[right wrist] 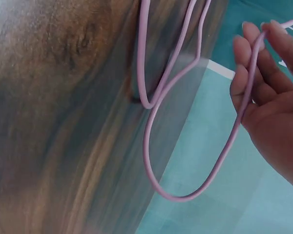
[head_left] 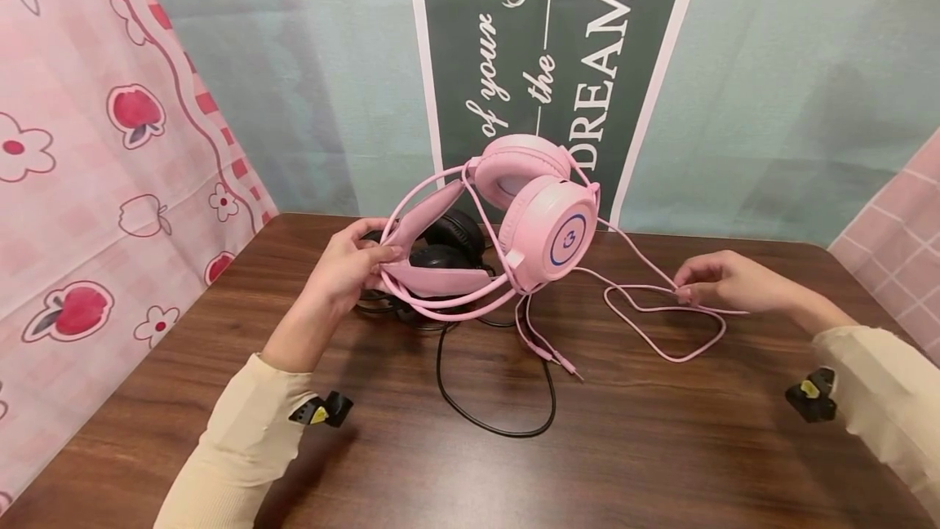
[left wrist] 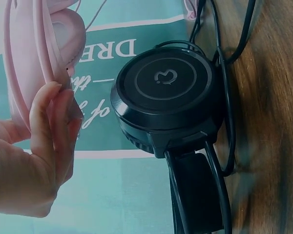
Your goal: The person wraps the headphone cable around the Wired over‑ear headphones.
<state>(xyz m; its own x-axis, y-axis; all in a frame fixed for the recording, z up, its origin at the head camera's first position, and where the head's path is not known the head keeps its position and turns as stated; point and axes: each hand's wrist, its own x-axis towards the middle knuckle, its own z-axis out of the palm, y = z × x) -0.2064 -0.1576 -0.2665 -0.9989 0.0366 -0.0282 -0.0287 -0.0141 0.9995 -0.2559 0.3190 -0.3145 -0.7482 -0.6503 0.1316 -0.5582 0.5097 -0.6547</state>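
A pink headset [head_left: 549,231] is held up over the table by my left hand [head_left: 351,266], whose thumb and fingers grip the headband's top. Its ear cups point to the right. My right hand [head_left: 727,280] pinches the pink cable [head_left: 646,258] between thumb and fingertips, and a loop of it hangs below the hand in the right wrist view. Two thin pink plugs [head_left: 564,364] dangle under the ear cups. Behind and below the pink headband lies a black headset [left wrist: 168,92], partly hidden in the head view, with its black cable [head_left: 494,431] curving toward the front.
The brown wooden table [head_left: 661,447] reaches back to a teal cloth [head_left: 294,104] with a dark lettered panel. A pink apple-patterned curtain [head_left: 81,186] hangs at the left, and a pink tiled surface [head_left: 892,243] stands at the right.
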